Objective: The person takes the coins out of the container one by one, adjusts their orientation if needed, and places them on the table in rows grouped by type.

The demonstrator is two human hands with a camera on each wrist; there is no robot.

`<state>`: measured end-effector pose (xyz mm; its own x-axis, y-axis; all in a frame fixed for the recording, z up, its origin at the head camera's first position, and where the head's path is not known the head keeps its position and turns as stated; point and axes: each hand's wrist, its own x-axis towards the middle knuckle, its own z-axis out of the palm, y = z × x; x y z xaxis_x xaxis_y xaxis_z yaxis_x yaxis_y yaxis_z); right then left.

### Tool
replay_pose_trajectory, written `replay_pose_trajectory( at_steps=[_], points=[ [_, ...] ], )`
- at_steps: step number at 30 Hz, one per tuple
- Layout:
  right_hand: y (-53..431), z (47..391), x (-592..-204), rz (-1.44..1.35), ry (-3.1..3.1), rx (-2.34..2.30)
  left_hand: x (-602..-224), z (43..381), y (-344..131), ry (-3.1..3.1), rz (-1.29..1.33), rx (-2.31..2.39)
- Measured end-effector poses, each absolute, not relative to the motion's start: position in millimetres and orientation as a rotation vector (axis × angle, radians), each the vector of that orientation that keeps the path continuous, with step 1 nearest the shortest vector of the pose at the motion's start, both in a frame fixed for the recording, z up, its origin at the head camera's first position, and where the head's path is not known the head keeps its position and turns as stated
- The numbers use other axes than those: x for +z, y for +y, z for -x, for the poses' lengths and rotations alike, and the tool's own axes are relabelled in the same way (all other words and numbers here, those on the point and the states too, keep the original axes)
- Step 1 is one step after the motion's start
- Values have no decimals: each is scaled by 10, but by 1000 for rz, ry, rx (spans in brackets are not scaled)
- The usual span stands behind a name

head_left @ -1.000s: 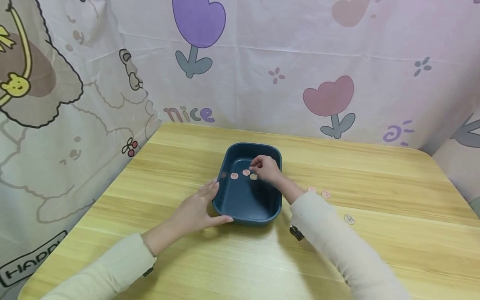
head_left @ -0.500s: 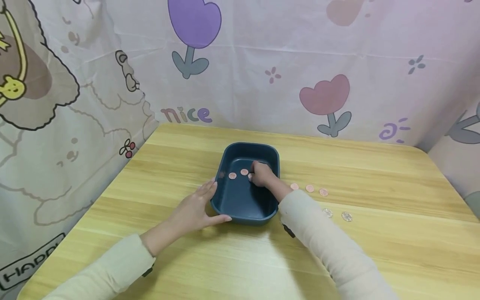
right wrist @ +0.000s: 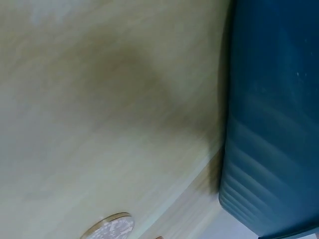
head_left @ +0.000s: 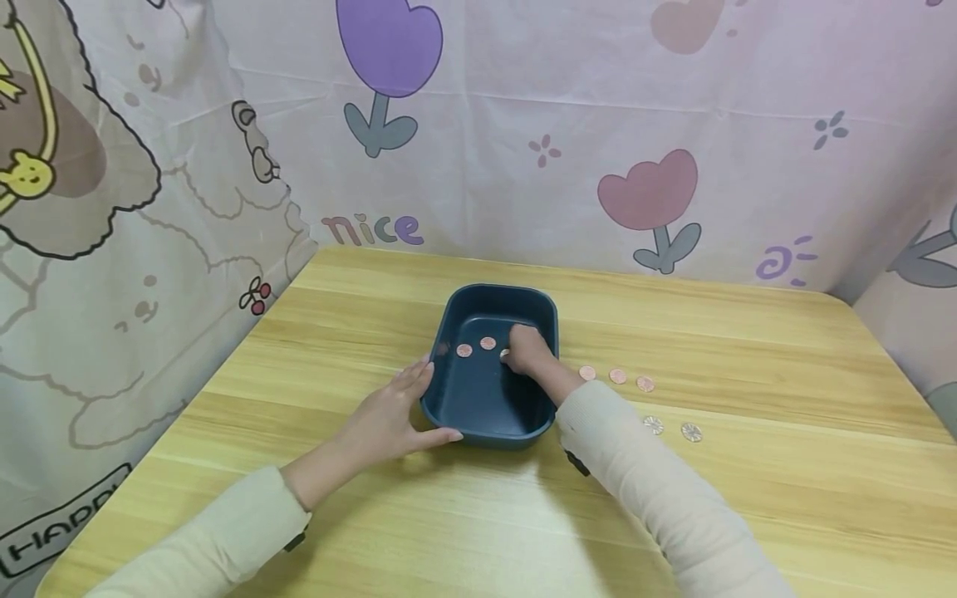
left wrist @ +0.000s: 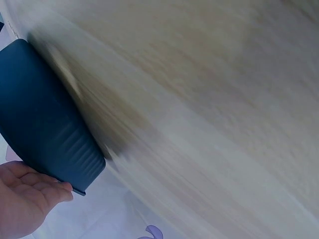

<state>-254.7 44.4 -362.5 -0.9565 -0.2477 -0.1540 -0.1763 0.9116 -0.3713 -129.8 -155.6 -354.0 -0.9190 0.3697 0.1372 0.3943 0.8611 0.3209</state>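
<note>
A dark blue rectangular tray [head_left: 478, 399] stands on the table in the head view. My left hand [head_left: 381, 415] steadies its near left corner, fingers along the left side and thumb stretched along the front rim. Inside the tray, my right hand [head_left: 529, 350] has curled fingers at a coin [head_left: 504, 355], which shows only in part; the fingertips are mostly hidden. Two copper-coloured coins, a left one [head_left: 464, 350] and a middle one [head_left: 488, 343], lie on the tray floor. The left wrist view shows the left fingers [left wrist: 42, 189] at the tray's rim.
Right of the tray, three copper-coloured coins [head_left: 617, 376] lie in a row on the wooden table [head_left: 359, 307]. Closer to me are two silvery coins [head_left: 691, 432], one beside the right sleeve [head_left: 635, 473]. A patterned cloth [head_left: 508, 83] hangs behind the table.
My right hand has lowered onto the coin in the tray, then shifted slightly right, and the coin's visible part has shifted with it. The left hand stays at the tray corner.
</note>
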Motion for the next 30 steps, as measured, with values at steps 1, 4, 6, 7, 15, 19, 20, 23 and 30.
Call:
replay_pose_trajectory(
  at_steps=[1,4,6,7,15,19,20,23,30],
  points=[
    [447,2542,-3624,324,2878,-529,-3541,1299,-1555,-2961,610,-534],
    [455,2536,-3621,352,2867,-524,-3545,1300,-1552,-2960,607,-530],
    [463,2535,-3622,377,2859,-540,-3545,1300,-1550,-2961,607,-526],
    [470,2532,-3624,381,2846,-574,-3545,1300,-1548,-2963,609,-523],
    [530,2478,-3614,470,2660,-1022,-3542,1301,-1531,-2970,630,-519],
    [547,2431,-3558,545,2601,-1201,-3539,1301,-1530,-2962,631,-517],
    [549,2418,-3541,557,2595,-1228,-3537,1301,-1532,-2960,628,-517],
    [572,2370,-3487,564,2588,-1294,-3533,1302,-1537,-2960,615,-513],
    [727,2253,-3400,503,2543,-1440,-3534,1306,-1541,-2987,599,-516]
  ],
)
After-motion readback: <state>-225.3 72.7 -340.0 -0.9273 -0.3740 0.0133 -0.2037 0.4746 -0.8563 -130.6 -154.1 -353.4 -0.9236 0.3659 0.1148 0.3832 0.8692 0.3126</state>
